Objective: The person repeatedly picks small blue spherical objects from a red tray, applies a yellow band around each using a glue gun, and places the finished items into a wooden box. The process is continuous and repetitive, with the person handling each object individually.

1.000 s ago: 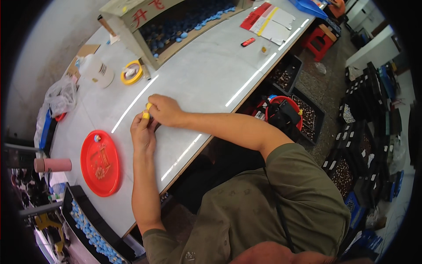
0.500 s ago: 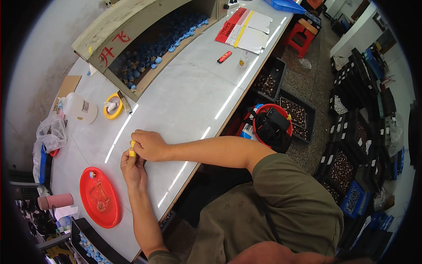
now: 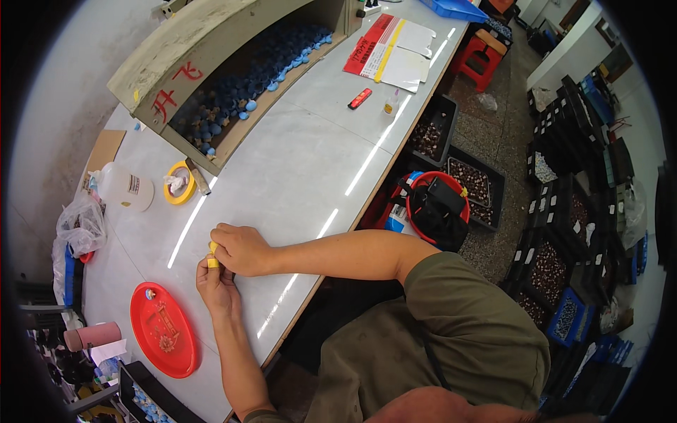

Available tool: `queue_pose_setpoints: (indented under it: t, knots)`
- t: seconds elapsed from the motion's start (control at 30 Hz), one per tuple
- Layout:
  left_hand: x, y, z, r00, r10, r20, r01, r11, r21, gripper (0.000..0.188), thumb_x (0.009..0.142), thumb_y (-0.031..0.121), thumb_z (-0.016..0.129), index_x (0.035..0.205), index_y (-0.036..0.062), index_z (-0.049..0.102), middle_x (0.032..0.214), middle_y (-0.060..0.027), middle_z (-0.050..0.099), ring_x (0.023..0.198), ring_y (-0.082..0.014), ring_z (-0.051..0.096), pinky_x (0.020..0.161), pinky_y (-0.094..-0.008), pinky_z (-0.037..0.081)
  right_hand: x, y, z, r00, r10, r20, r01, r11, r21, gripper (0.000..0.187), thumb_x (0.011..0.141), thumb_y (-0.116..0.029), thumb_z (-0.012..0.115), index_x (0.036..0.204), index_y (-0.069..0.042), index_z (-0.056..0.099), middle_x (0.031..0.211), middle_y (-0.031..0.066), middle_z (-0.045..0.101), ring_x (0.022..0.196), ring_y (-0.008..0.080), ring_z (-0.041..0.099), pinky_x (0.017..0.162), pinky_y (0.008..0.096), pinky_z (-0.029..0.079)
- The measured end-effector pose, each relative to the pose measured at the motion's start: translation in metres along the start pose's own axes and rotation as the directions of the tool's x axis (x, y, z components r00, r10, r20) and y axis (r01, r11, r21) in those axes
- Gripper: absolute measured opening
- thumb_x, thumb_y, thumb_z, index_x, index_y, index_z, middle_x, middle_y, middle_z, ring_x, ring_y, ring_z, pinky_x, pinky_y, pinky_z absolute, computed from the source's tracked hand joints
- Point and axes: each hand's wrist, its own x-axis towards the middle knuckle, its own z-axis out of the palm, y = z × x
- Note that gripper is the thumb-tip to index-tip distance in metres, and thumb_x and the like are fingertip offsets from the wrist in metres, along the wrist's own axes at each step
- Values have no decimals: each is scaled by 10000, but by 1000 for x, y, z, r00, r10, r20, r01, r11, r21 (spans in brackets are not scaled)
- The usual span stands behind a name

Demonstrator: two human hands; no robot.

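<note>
Any item between left hand (image 3: 220, 290) and right hand (image 3: 243, 251) out of sight.

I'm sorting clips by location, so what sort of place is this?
Probably a small workshop: there's a long worktable, an open-fronted box of small blue pieces and stacked black crates.

the red tray (image 3: 178, 363) looked like smooth, glossy plastic. under the tray, the tabletop (image 3: 282, 162) was sleek and shiny, mirroring streaks of light. just left of the tray, the pink flask (image 3: 99, 336) seemed matt. beyond the tray were a smooth, translucent plastic jug (image 3: 118, 192), a crinkled clear plastic bag (image 3: 83, 224) and matt brown cardboard (image 3: 106, 150). right of the tray, the olive shirt (image 3: 465, 317) was matt cloth.
</note>
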Motion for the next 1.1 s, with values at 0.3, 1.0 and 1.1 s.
queue_pose_setpoints:
  t: [0.3,1.0,1.1]
  knots:
    - [-3,-7,-2,997,56,43,-60,994,89,158,1019,181,581,981,28,601,942,-70,664,835,-129,652,746,-262,555,-6,1,0,997,-42,-60,44,998,38,108,863,-126,539,846,-21,523,857,144,575,714,375,579,627,479,462]
    - [0,-4,2,998,52,34,-54,996,65,118,1007,156,593,1004,39,610,960,-78,673,847,-153,662,760,-299,560,-3,0,0,998,-17,-56,19,999,35,143,872,-169,541,842,-30,551,877,147,598,739,387,596,659,493,477]
    - [1,-5,1,998,44,42,-47,997,61,134,1012,164,586,998,32,605,984,-86,668,863,-156,661,776,-293,567,-4,3,0,999,-14,-49,15,999,30,155,884,-183,540,846,-33,552,885,147,602,739,384,599,664,489,478]
